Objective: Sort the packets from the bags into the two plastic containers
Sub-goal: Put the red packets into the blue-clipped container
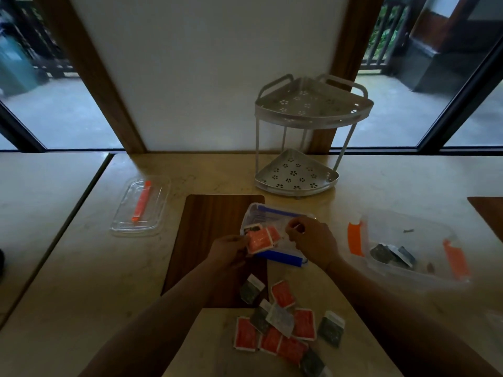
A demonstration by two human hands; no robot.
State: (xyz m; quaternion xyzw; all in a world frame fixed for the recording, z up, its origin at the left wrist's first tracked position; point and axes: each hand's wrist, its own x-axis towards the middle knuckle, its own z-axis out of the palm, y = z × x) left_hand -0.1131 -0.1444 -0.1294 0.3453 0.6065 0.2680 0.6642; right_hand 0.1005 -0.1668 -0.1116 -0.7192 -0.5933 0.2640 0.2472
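Observation:
A clear zip bag point(275, 221) with blue edges lies on the table in front of me. My left hand point(230, 250) pinches an orange packet point(258, 240) at the bag's mouth, with more packets just behind it. My right hand point(313, 240) grips the bag's clear plastic on the right. Several loose orange and dark green packets point(283, 327) lie scattered close to me. At the right stands a clear plastic container point(408, 240) with orange clips, holding a few dark packets point(392, 254). A clear lid or shallow container point(141, 208) with an orange clip lies at the left.
A dark wooden board point(212, 240) lies under my left hand. A white two-tier corner rack point(302, 142) stands at the back. The table borders large windows. Another wooden board point(487, 213) shows at the right edge.

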